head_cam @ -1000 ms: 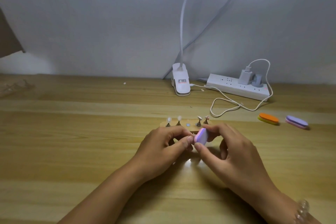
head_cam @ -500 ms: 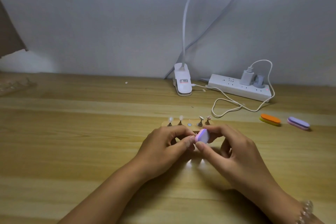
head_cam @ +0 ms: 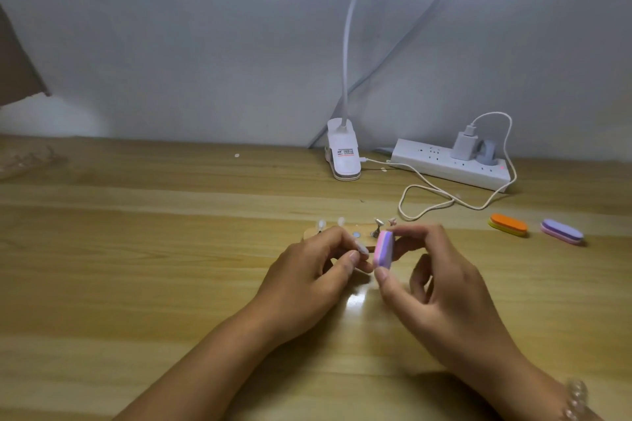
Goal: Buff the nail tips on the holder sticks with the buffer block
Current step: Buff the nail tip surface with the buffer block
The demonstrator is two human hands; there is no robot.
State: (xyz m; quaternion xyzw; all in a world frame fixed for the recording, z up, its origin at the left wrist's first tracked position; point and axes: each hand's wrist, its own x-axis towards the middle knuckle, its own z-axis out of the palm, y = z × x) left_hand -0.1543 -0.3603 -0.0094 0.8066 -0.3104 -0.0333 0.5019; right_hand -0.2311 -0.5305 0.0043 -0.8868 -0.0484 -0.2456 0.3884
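Desk (head_cam: 136, 249): pale wood-grain laminate, glossy, in long planks.
Power strip (head_cam: 448, 167): white plastic bar at the rear with a charger plugged in; cream cable (head_cam: 427, 193) looped in front of it.
Clip lamp (head_cam: 343, 157): white plastic clamp base with a thin bent neck.
Right grip (head_cam: 441, 287): thumb and forefinger pinch opposite ends of the buffer block (head_cam: 383, 249), other fingers loosely curled; beaded bracelet (head_cam: 576, 396) at the wrist.
Left grip (head_cam: 307, 273): fingers curled, pinching a holder stick that is itself hidden; its clear oval nail tip (head_cam: 361, 247) juts to the right.
Wooden stand (head_cam: 366, 232): flat strip just behind both grips, carrying upright metal holder sticks (head_cam: 377, 228).
Orange buffer (head_cam: 508, 225) and lilac buffer (head_cam: 562, 231): rounded foam pads lying well to the right.
Buffer block: rounded foam slab in pink and lilac layers, held on edge just beside the nail tip; whether they touch cannot be told.
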